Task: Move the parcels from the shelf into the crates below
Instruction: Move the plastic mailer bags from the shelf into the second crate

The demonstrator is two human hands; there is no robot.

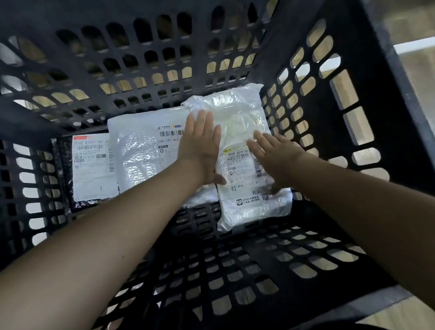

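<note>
— Parcels, where were they, and which way did they run?

— Three lay flat on the floor of the black crate (358,86), toward its far wall. Your clear-wrapped parcel (244,128) sat rightmost, long axis running from you toward the far wall, its label reading upright to you. The white bubble mailer (140,153) lay beside it, partly under its left edge, and the black bag parcel (93,166) with a white label lay leftmost.

— And your hands?

— Your left hand (201,145) was flat, fingers straight and together, over the seam between mailer and clear parcel. Your right hand (276,156) was also open-fingered above the label; it was blurred, so I couldn't tell whether it touched.

— Textures?

— Crinkled glossy film, dimpled bubble plastic, rigid perforated lattice walls.
</note>
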